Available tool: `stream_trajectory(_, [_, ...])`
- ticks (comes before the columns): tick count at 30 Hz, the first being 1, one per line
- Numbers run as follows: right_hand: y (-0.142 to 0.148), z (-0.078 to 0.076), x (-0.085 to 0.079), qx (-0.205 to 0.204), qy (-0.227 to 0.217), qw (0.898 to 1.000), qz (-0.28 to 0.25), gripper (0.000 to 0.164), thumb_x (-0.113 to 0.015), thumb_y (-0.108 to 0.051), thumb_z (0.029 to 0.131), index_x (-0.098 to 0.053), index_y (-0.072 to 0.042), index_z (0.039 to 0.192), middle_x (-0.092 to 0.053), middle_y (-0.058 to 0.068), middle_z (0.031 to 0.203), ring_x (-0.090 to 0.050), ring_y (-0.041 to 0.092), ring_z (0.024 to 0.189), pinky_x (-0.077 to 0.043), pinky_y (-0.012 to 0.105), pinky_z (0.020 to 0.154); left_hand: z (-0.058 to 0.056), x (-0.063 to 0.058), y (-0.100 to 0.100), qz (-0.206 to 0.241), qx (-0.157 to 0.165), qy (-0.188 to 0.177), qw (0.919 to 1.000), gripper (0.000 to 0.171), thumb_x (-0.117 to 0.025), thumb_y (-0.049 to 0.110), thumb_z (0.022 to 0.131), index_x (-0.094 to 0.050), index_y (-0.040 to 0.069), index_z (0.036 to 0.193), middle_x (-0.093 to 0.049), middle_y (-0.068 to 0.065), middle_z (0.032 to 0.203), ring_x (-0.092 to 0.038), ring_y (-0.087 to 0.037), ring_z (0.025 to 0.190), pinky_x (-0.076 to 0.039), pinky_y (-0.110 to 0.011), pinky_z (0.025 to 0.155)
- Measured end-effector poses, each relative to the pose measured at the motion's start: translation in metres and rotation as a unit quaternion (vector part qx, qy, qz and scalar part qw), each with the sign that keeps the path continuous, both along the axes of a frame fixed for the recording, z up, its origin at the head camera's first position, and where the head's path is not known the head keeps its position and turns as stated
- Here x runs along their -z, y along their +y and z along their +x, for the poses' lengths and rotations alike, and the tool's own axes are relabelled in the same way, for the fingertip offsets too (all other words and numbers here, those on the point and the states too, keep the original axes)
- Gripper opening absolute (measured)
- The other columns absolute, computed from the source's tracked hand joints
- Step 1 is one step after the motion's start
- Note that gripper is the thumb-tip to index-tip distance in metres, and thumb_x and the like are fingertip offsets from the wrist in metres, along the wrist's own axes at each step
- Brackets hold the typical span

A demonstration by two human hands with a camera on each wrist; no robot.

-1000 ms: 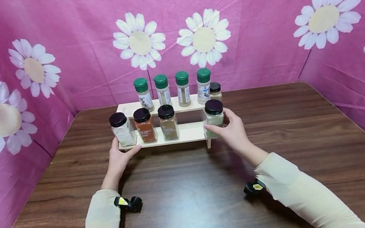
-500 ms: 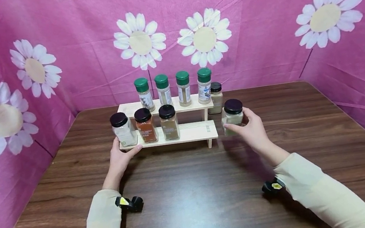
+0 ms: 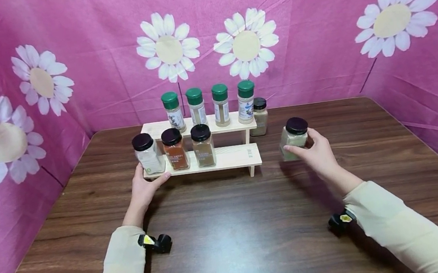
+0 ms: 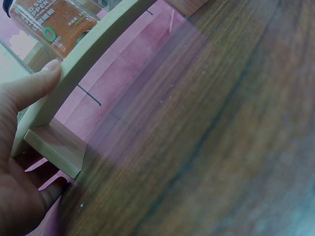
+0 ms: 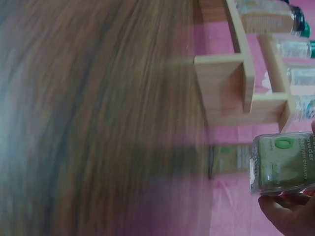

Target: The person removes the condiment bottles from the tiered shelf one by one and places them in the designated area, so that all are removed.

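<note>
Currently, I read the square glass spice jar [image 3: 294, 141] just off the right end of the two-tier wooden rack [image 3: 235, 119], apart from its lower shelf [image 3: 234, 156] and on the near side of the second jar [image 3: 259, 123] behind that end. My right hand [image 3: 321, 153] is the nearer one: it pinches the jar between thumb and fingers, the jar lying between the rack's right end and my palm. Long axis: close to vertical, black lid [image 3: 296, 125] uppermost. The base appears raised from the tabletop [image 3: 225, 246], although blur in the right wrist view keeps this reading provisional. My left hand [image 3: 143, 190] grips the opposite end of the rack, thumb at the front edge of the lower shelf, other fingers below it. Jar appearance: clear walls, pale green powder, printed face with a green oval mark; I can make out "Powder" and "QUALITY", other text being covered or unsharp.
</note>
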State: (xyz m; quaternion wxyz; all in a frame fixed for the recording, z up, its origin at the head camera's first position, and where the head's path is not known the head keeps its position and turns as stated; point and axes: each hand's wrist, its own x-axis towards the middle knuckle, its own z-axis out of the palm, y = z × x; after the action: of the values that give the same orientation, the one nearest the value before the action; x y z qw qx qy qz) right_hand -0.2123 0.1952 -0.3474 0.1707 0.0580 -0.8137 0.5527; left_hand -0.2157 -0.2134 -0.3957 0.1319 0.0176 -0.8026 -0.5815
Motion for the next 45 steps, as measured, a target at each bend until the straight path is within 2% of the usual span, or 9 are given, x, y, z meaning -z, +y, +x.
stream_trajectory(4, [0.008, -0.004, 0.000, 0.018, -0.013, 0.999, 0.029, 0.047, -0.072, -0.020, 0.070, -0.051, 0.001, 0.107, -0.057, 0.010, 0.091, -0.052, 0.006, 0.076, -0.042, 0.015, 0.063, 0.001, -0.002, 0.001, 0.000, 0.001, -0.004, 1.0000, 0.075, -0.074, 0.012, 0.068, -0.030, 0.001, 0.129, -0.039, -0.015, 0.124, -0.032, -0.022, 0.114, -0.020, -0.033, 0.096])
stream_trajectory(11, [0.021, -0.016, 0.001, 0.008, -0.022, 0.999, 0.033, 0.049, -0.070, -0.017, 0.072, -0.048, 0.003, 0.111, -0.056, 0.003, 0.092, -0.051, 0.001, 0.079, -0.042, 0.014, 0.066, 0.016, -0.025, 0.013, 0.005, 0.003, -0.007, 1.0000, 0.071, -0.069, 0.003, 0.070, -0.028, -0.005, 0.128, -0.036, -0.022, 0.124, -0.030, -0.028, 0.114, -0.019, -0.037, 0.097])
stream_trajectory(14, [0.024, -0.022, 0.001, 0.009, -0.044, 0.998, 0.038, 0.052, -0.070, -0.020, 0.073, -0.047, 0.002, 0.114, -0.055, 0.005, 0.096, -0.050, 0.001, 0.082, -0.042, 0.014, 0.067, 0.017, -0.027, 0.014, 0.001, -0.001, -0.011, 0.9999, 0.070, -0.068, 0.003, 0.071, -0.028, -0.004, 0.128, -0.036, -0.021, 0.125, -0.030, -0.027, 0.115, -0.018, -0.035, 0.097])
stream_trajectory(17, [0.026, -0.028, 0.001, 0.008, -0.053, 0.998, 0.046, 0.054, -0.070, -0.022, 0.073, -0.046, 0.003, 0.114, -0.055, 0.008, 0.097, -0.050, 0.001, 0.082, -0.041, 0.015, 0.068, 0.016, -0.026, 0.013, 0.001, 0.000, -0.012, 0.9999, 0.071, -0.069, 0.003, 0.071, -0.027, -0.005, 0.128, -0.036, -0.022, 0.125, -0.029, -0.028, 0.115, -0.019, -0.037, 0.097])
stream_trajectory(24, [0.030, -0.044, 0.003, 0.009, -0.059, 0.998, 0.019, 0.053, -0.069, -0.020, 0.074, -0.046, 0.003, 0.115, -0.056, 0.004, 0.095, -0.050, 0.003, 0.083, -0.041, 0.016, 0.070, 0.001, -0.003, 0.001, -0.002, -0.002, -0.008, 1.0000, 0.076, -0.074, 0.012, 0.068, -0.030, 0.001, 0.129, -0.039, -0.016, 0.124, -0.032, -0.023, 0.114, -0.020, -0.033, 0.096])
stream_trajectory(27, [0.031, -0.052, 0.005, 0.016, -0.063, 0.998, 0.008, 0.053, -0.070, -0.019, 0.073, -0.046, 0.002, 0.115, -0.055, 0.001, 0.094, -0.050, 0.004, 0.085, -0.040, 0.017, 0.072, -0.001, 0.001, 0.000, -0.007, -0.004, -0.001, 1.0000, 0.076, -0.074, 0.014, 0.067, -0.031, 0.002, 0.129, -0.040, -0.015, 0.123, -0.033, -0.022, 0.113, -0.021, -0.033, 0.096])
stream_trajectory(34, [0.033, -0.069, 0.008, 0.019, -0.061, 0.998, -0.015, 0.045, -0.068, -0.014, 0.074, -0.047, 0.000, 0.110, -0.054, -0.002, 0.093, -0.049, 0.005, 0.086, -0.040, 0.018, 0.073, 0.001, -0.002, 0.001, -0.004, -0.001, -0.003, 1.0000, 0.076, -0.074, 0.012, 0.068, -0.030, 0.001, 0.128, -0.040, -0.016, 0.123, -0.033, -0.024, 0.112, -0.021, -0.034, 0.095])
stream_trajectory(41, [0.035, -0.083, 0.012, 0.029, -0.072, 0.997, -0.007, 0.046, -0.067, -0.013, 0.074, -0.045, 0.002, 0.111, -0.053, 0.004, 0.097, -0.049, 0.007, 0.088, -0.041, 0.022, 0.076, 0.011, -0.019, 0.009, 0.009, -0.001, -0.016, 0.9998, 0.074, -0.071, 0.004, 0.069, -0.028, -0.004, 0.128, -0.037, -0.021, 0.124, -0.031, -0.028, 0.113, -0.020, -0.037, 0.096])
stream_trajectory(45, [0.036, -0.088, 0.012, 0.028, -0.084, 0.996, 0.013, 0.051, -0.067, -0.017, 0.076, -0.042, 0.004, 0.115, -0.051, 0.009, 0.103, -0.048, 0.010, 0.090, -0.040, 0.024, 0.076, 0.006, -0.011, 0.005, 0.000, -0.005, -0.014, 0.9999, 0.075, -0.073, 0.008, 0.068, -0.030, -0.001, 0.128, -0.040, -0.018, 0.122, -0.032, -0.025, 0.113, -0.021, -0.035, 0.095])
